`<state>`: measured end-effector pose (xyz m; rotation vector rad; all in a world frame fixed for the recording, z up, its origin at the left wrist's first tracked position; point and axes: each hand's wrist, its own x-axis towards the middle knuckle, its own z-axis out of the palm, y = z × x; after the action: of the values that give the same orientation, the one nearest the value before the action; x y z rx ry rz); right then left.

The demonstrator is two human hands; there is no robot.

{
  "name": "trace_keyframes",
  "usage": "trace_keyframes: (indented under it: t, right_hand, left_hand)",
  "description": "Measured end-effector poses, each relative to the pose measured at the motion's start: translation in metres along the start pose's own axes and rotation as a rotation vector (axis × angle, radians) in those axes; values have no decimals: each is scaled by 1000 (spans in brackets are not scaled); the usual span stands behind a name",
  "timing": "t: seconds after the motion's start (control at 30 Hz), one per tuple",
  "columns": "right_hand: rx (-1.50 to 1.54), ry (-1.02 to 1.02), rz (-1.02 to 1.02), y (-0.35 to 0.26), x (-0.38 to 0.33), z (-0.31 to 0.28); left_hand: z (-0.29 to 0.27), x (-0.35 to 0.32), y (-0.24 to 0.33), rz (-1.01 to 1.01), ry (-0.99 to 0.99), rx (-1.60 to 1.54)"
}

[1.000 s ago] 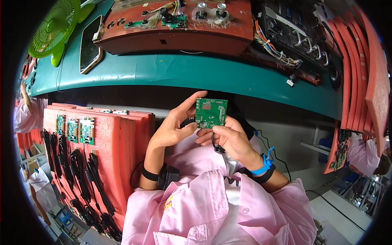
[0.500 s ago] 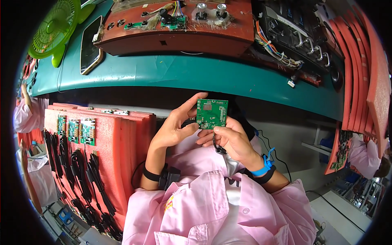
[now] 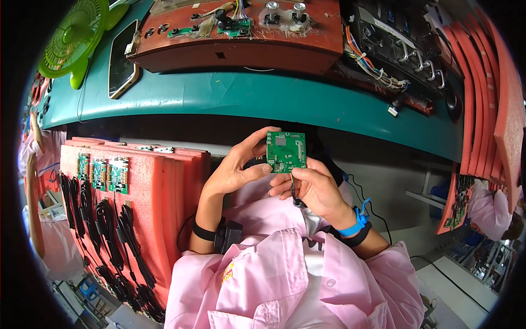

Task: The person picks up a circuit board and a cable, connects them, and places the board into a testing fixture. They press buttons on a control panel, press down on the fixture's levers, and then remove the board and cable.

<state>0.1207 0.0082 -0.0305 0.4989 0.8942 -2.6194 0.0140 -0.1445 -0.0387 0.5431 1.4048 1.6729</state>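
Green circuit board [image 3: 286, 152], held just off the near edge of the bench [image 3: 192, 98]. The left hand [image 3: 235, 165] spans its left side between thumb and forefinger; the right hand [image 3: 320, 192] grips its lower edge, beside a hanging black cable [image 3: 298, 203].

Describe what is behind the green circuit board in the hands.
Below the lower edge of the green circuit board, a black cable and curled fingers of the right hand show. Its far face and anything directly behind it are covered and cannot be seen.
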Motion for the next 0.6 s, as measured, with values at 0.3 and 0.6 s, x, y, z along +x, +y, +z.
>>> trace_keyframes:
  t: [0.3, 0.6]
  right_hand:
    - [32, -26, -8, 0, -1, 1]
    - [14, -42, -14, 4, 1, 2]
  left_hand:
    - [-4, -2, -10, -8, 5, -28]
    - [-10, -4, -13, 10, -9, 79]
